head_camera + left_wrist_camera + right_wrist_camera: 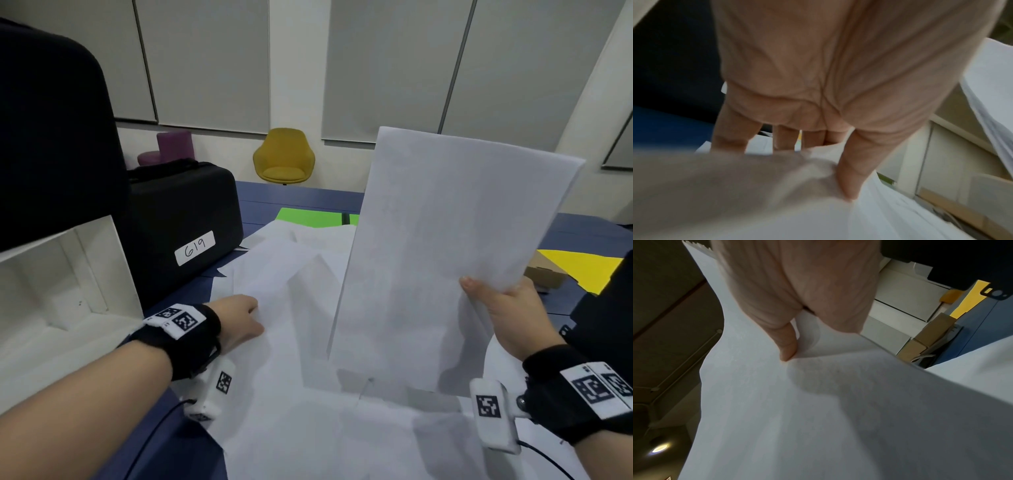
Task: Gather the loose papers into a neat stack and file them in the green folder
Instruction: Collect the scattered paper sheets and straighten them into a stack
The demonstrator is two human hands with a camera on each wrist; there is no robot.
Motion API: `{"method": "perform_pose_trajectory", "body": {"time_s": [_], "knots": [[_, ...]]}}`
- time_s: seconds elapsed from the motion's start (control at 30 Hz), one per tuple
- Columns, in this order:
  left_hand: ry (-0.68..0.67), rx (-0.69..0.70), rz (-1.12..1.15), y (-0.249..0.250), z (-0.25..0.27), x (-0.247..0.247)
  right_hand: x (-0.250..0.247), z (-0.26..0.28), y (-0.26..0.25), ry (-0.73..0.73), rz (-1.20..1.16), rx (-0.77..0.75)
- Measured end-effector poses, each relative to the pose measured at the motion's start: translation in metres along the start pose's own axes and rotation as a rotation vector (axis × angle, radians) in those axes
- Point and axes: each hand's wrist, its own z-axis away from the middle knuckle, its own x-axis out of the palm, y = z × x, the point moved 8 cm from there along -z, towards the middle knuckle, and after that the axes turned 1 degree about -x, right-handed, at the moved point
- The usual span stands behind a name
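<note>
Basically, I saw the right hand (pixel 507 318) pinching a sheet bundle (pixel 448 260) at its right edge, thumb on the near face, fingers behind it. The bundle stood nearly upright, long axis vertical, top leaning slightly away toward the wall, bottom edge down among the loose papers (pixel 294 274). In the right wrist view the thumb (pixel 787 344) pressed on the white sheet (pixel 797 402); the fingers behind were hidden by the paper.

The left hand (pixel 239 318) lay left of the held bundle, on the loose papers. Its fingertips were buried under a sheet in the head view. In the left wrist view the fingers (pixel 729 134) ran fairly straight down into the pile (pixel 818 211), thumb (pixel 855 164) pressing onto a sheet; I couldn't tell whether it pinched anything. The foreground there was blurred.

The green folder (pixel 308 217) sat behind the pile, just left of the bundle's far side, mostly covered; only a strip with a dark band showed. The loose papers overlapped at mixed angles on the blue table (pixel 301 198), with edges cut off at the bottom of the frame.
</note>
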Motion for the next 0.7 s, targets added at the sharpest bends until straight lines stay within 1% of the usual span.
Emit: {"method": "perform_pose_trajectory", "body": {"time_s": [0.1, 0.2, 0.33, 0.4, 0.5, 0.53, 0.6, 0.7], "knots": [[0.122, -0.126, 0.158, -0.013, -0.009, -0.017, 0.000, -0.002, -0.001, -0.011, -0.001, -0.001], [0.129, -0.202, 0.226, -0.021, -0.023, -0.017, 0.000, -0.005, 0.002, -0.024, -0.005, 0.014], [0.139, -0.321, 0.312, -0.032, -0.034, -0.006, 0.001, -0.004, 0.005, -0.029, 0.004, 0.012], [0.126, -0.374, 0.306, -0.031, -0.034, -0.001, 0.002, -0.002, 0.005, -0.031, 0.001, 0.004], [0.088, -0.411, 0.158, -0.028, -0.034, 0.003, 0.004, 0.000, 0.008, -0.028, -0.012, 0.001], [0.096, -0.409, 0.134, -0.026, -0.036, 0.002, 0.005, 0.000, 0.008, -0.024, -0.016, -0.002], [0.103, -0.424, 0.135, -0.025, -0.035, 0.002, 0.004, 0.001, 0.011, -0.008, -0.022, 0.006], [0.088, -0.483, 0.197, -0.029, -0.036, 0.006, 0.003, 0.001, 0.015, 0.001, -0.025, 0.012]]}}
